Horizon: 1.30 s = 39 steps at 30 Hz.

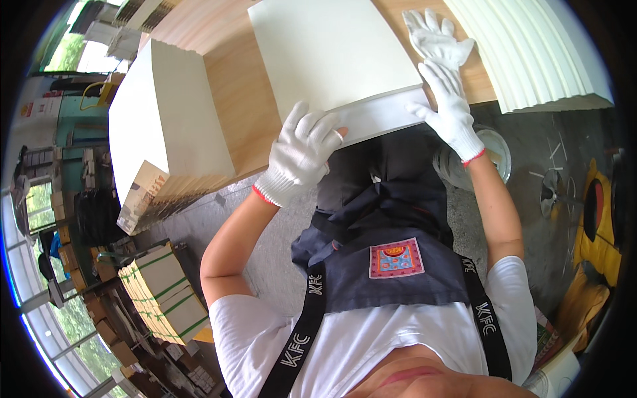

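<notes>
A thick stack of cream paper sheets (332,60) lies on a wooden table (245,106). My left hand (302,149), in a white knit glove, rests on the stack's near left corner with fingers spread over the edge. My right hand (451,109), gloved the same way, presses flat against the stack's near right corner. A loose white glove (434,36) lies on the table just beyond my right hand. I wear a dark apron over a white shirt.
A tall pile of cream sheets (166,126) stands at the table's left. A fanned white stack (537,46) lies at the right. Bundles strapped with green bands (166,292) sit on the floor at lower left. A round white container (494,152) stands below the table.
</notes>
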Each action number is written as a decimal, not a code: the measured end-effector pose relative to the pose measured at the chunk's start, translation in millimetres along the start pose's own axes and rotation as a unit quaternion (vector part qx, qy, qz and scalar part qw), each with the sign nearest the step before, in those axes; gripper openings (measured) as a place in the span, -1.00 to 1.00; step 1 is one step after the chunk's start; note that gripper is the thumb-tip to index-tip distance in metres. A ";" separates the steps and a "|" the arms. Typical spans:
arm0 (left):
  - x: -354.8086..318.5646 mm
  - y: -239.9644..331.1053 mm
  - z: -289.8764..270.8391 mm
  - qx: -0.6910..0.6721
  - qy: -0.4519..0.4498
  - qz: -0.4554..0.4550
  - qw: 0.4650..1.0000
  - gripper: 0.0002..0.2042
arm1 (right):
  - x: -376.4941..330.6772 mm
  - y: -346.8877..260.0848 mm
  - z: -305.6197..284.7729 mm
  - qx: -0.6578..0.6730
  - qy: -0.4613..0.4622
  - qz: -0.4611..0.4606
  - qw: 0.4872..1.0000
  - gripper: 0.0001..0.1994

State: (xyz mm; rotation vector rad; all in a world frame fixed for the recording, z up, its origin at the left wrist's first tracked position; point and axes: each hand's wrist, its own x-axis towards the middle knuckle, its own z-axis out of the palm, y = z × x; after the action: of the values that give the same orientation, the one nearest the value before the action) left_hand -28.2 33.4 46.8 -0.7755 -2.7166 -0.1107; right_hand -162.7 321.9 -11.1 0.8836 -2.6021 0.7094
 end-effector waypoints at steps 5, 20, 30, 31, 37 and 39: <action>7.3 3.7 -9.1 0.012 -0.010 -0.046 0.999 -0.58 | 32.8 -11.4 -33.9 0.086 0.013 -0.095 0.992 -0.67; 25.1 -28.3 -11.7 -0.042 -0.011 -0.179 0.983 -0.91 | 121.9 -52.4 -45.5 -0.252 -0.301 0.107 0.914 -0.29; 50.2 -67.6 -15.8 -0.254 -0.200 -0.397 0.859 -0.78 | 115.4 -33.4 -53.3 -0.126 -0.313 0.002 0.941 -0.35; 51.9 -69.6 -16.3 -0.257 -0.219 -0.402 0.851 -0.77 | 115.1 -32.4 -51.7 -0.129 -0.304 0.001 0.944 -0.40; 47.5 -72.0 -7.8 -0.208 -0.172 -0.377 0.886 -0.74 | 117.4 -20.9 -38.8 0.024 -0.332 -0.028 0.943 -0.63; 42.8 -77.6 0.3 -0.257 -0.177 -0.432 0.846 -0.74 | 115.1 -5.5 -21.2 0.100 -0.347 -0.030 0.932 -0.65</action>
State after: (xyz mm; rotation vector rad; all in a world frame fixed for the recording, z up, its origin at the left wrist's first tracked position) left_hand -103.6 -11.0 61.0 0.4558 -3.1990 -1.0121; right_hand -244.6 274.0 57.5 1.4967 -3.1158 0.7570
